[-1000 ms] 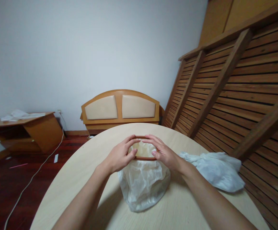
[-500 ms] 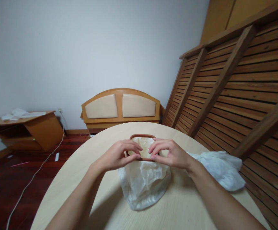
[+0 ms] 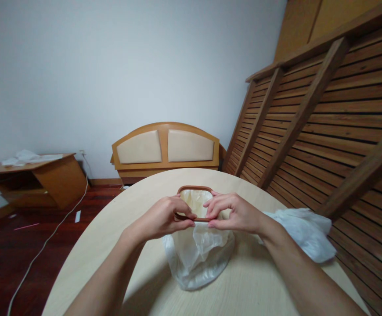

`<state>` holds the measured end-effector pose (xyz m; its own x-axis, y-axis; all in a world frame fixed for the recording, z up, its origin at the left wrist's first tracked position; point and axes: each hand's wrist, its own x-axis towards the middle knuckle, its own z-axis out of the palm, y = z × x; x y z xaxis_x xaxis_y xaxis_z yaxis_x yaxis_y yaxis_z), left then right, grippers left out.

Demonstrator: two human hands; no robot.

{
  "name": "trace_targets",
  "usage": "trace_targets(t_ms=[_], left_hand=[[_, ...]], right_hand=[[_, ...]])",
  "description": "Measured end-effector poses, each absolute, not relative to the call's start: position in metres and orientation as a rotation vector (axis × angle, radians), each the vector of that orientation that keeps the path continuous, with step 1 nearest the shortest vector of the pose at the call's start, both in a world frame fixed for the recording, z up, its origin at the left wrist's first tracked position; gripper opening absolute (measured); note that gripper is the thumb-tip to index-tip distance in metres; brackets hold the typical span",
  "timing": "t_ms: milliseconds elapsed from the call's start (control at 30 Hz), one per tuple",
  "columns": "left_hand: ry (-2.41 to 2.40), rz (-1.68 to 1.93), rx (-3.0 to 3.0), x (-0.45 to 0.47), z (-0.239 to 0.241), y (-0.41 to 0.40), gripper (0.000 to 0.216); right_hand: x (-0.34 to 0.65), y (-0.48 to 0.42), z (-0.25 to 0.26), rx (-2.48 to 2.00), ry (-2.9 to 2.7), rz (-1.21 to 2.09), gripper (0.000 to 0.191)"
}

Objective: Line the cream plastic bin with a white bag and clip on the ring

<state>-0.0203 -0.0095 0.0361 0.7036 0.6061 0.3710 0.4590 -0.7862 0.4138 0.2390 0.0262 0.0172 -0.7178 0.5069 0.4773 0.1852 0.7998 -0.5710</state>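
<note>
Both hands are busy on one brown rim (image 3: 195, 188), a rounded rectangle around the middle of the round pale table (image 3: 95, 259). The left hand (image 3: 167, 213) is pinching the near side of it, thumb on the close side and fingertips hooked over the top. The right hand (image 3: 235, 213) is doing pretty much the same a bit further right, thumb and fingertips pinched on that near edge, with a small gap between the two hands. A thin white bag (image 3: 197, 263) lines the inside of the rim, and a lot of it spills down the near side onto the tabletop in a wrinkly, see-through heap. Can't really tell what's under all that plastic. Off to the right on the table, just past the right forearm, there's a crumpled white bundle (image 3: 306, 235). A big slatted wood panel (image 3: 352, 98) leans along the right side, and beyond the far edge of the table there's a headboard (image 3: 163, 147) with two cream sections, in front of a plain wall (image 3: 145, 66). Far left is a low cabinet (image 3: 61, 184) with white papers (image 3: 26, 157) on top, and a pale cord (image 3: 54, 232) snakes across the dark red floor (image 3: 95, 210).
</note>
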Motion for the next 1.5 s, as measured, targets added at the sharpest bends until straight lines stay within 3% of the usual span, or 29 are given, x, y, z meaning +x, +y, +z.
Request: trace_targets(t_ms=[400, 600, 767, 933, 1267, 1500], left_hand=[[0.891, 0.785, 2.571, -0.019, 0.034, -0.010, 0.027], [0.880, 0.792, 2.588, -0.017, 0.034, -0.009, 0.024], [0.918, 0.862, 2.735, -0.021, 0.032, -0.002, 0.020], [1.122, 0.978, 2.759, -0.019, 0.025, -0.003, 0.029], [1.044, 0.998, 2.782, 0.000, 0.012, 0.001, 0.023], [1.419, 1.033, 2.815, -0.003, -0.002, 0.008, 0.028]], right_hand=[[0.235, 0.026, 0.013, -0.556, -2.290, 0.618, 0.008], [0.241, 0.030, 0.015, -0.583, -2.317, 0.701, 0.016], [0.246, 0.028, 0.022, -0.566, -2.340, 0.575, 0.024], [0.245, 0.028, 0.025, -0.604, -2.327, 0.431, 0.019], [0.240, 0.032, 0.015, -0.608, -2.333, 0.447, 0.019], [0.231, 0.033, 0.011, -0.618, -2.332, 0.303, 0.028]])
